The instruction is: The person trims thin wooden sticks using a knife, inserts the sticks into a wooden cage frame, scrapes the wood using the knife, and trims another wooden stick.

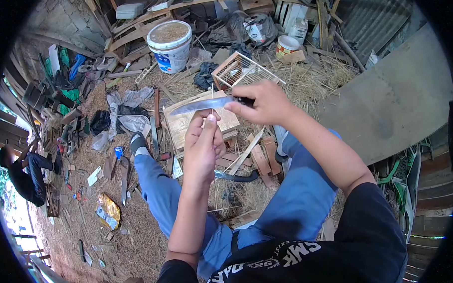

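My right hand (262,103) is closed around the dark handle of a knife (198,105), whose broad blade points left. Pinched upright between thumb and fingers of my left hand (205,139) is a thin pale stick (213,98). The blade lies across the stick just above my left thumb; whether it cuts in, I cannot tell. Below both hands is a low wooden block (178,125) with a pale top. Behind my right hand a small wooden cage with thin bars (234,69) lies on the shavings.
A white bucket (171,51) stands at the back, with a smaller tub (287,45) to its right. Wood offcuts (261,159) and a curved black-handled tool (236,176) lie between my legs. A large flat panel (389,96) is at right. Another person (25,168) sits far left.
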Available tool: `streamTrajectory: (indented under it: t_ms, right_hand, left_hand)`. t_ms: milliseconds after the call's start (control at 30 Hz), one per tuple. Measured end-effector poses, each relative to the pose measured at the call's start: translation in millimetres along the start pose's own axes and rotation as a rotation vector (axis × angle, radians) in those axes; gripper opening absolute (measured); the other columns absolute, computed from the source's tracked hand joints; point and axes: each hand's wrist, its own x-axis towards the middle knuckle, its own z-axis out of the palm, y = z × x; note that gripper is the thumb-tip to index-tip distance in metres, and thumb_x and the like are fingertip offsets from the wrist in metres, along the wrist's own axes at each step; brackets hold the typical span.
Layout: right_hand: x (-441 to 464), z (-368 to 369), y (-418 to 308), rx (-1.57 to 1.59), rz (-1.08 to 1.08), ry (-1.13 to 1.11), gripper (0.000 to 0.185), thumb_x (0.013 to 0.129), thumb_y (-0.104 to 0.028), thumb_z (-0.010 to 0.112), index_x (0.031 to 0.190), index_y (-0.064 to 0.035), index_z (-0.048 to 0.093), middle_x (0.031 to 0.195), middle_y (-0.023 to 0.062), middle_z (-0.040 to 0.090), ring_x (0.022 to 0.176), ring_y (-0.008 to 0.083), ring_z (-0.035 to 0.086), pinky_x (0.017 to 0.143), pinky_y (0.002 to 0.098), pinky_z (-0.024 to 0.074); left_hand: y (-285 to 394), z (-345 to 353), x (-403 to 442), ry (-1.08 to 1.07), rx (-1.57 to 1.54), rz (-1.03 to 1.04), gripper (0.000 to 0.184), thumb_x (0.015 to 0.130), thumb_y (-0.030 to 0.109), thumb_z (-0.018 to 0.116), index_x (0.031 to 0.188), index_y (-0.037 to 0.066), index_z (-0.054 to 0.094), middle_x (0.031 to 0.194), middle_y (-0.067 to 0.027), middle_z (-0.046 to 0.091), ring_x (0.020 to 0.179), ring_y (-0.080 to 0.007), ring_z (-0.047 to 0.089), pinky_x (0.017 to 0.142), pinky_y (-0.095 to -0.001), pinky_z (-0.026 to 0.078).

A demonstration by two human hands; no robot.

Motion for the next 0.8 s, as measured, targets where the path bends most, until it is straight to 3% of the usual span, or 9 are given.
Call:
streamTrajectory:
  t_ms: [33, 133, 267, 467, 533, 667, 700, 800]
  right_hand:
    - [1.3, 4.4, 3.2, -0.030, -0.039, 0.070, 0.038, 0.091, -0.050, 0.069, 0.083, -0.0131, 0.069, 0.059, 0.0130, 0.060, 0.056, 0.0363, 0.062, 0.052, 0.0448, 0.0466]
    - [-2.4, 11.2, -4.9, 0.007, -0.114, 0.108, 0.039, 0.091, -0.050, 0.069, 0.081, -0.0128, 0.069, 0.060, 0.0133, 0.061, 0.057, 0.0366, 0.063, 0.053, 0.0453, 0.0480]
    - [9.9, -4.5, 10.5, 0.050, 0.143, 0.127, 0.040, 0.091, -0.051, 0.069, 0.085, -0.0117, 0.069, 0.063, 0.0129, 0.062, 0.059, 0.0352, 0.064, 0.055, 0.0443, 0.0489]
    - [4.1, 0.8, 2.9, 0.000, 0.073, -0.037, 0.041, 0.094, -0.054, 0.064, 0.091, -0.0140, 0.074, 0.068, 0.0132, 0.067, 0.063, 0.0347, 0.067, 0.058, 0.0441, 0.0507]
    - [14.4, -0.5, 13.9, 0.021, 0.272, 0.098, 0.040, 0.093, -0.054, 0.065, 0.094, -0.0152, 0.075, 0.071, 0.0126, 0.069, 0.065, 0.0338, 0.068, 0.060, 0.0437, 0.0522]
    - [2.2, 2.5, 7.1, 0.073, 0.115, 0.087, 0.040, 0.093, -0.053, 0.066, 0.096, -0.0146, 0.076, 0.074, 0.0129, 0.071, 0.068, 0.0345, 0.070, 0.061, 0.0438, 0.0535]
    - [-0.8, -2.6, -4.6, 0.015, 0.095, -0.022, 0.040, 0.093, -0.053, 0.066, 0.096, -0.0137, 0.076, 0.075, 0.0144, 0.071, 0.069, 0.0348, 0.071, 0.063, 0.0449, 0.0544]
    - [6.0, 5.2, 4.7, -0.037, 0.145, 0.017, 0.043, 0.093, -0.055, 0.065, 0.099, -0.0137, 0.075, 0.077, 0.0187, 0.071, 0.071, 0.0366, 0.072, 0.066, 0.0457, 0.0561]
  left_hand:
    - [-1.1, -1.8, 2.0, 0.003, -0.002, 0.004, 0.016, 0.111, 0.024, 0.048, 0.108, 0.009, 0.053, 0.057, 0.0067, 0.032, 0.045, -0.0048, 0.025, 0.044, -0.0236, 0.024]
    - [-2.5, -0.7, 3.7, -0.002, 0.012, 0.029, 0.016, 0.110, 0.024, 0.048, 0.108, 0.009, 0.053, 0.058, 0.0068, 0.033, 0.045, -0.0047, 0.025, 0.044, -0.0236, 0.024]
    - [-0.4, -0.9, 0.9, -0.040, 0.028, 0.015, 0.016, 0.110, 0.024, 0.048, 0.108, 0.009, 0.053, 0.058, 0.0069, 0.034, 0.046, -0.0041, 0.026, 0.043, -0.0234, 0.024]
    - [-4.7, -8.6, 5.0, -0.012, 0.054, 0.028, 0.014, 0.110, 0.024, 0.048, 0.109, 0.011, 0.053, 0.058, 0.0068, 0.033, 0.046, -0.0039, 0.026, 0.043, -0.0232, 0.023]
    - [-2.5, -7.5, 6.2, -0.009, 0.028, 0.004, 0.014, 0.111, 0.023, 0.048, 0.108, 0.011, 0.053, 0.059, 0.0067, 0.033, 0.046, -0.0039, 0.027, 0.043, -0.0231, 0.023]
    - [-4.5, -8.7, 6.8, -0.028, -0.008, 0.004, 0.014, 0.111, 0.023, 0.047, 0.108, 0.011, 0.053, 0.059, 0.0066, 0.033, 0.046, -0.0042, 0.027, 0.043, -0.0233, 0.024]
    - [-4.6, -8.3, 6.9, -0.027, 0.000, 0.007, 0.014, 0.111, 0.023, 0.047, 0.108, 0.011, 0.053, 0.059, 0.0066, 0.033, 0.046, -0.0044, 0.026, 0.043, -0.0234, 0.024]
    - [-3.8, -7.7, 5.3, -0.023, 0.061, 0.037, 0.015, 0.110, 0.025, 0.049, 0.108, 0.011, 0.053, 0.058, 0.0063, 0.033, 0.046, -0.0050, 0.027, 0.043, -0.0234, 0.025]
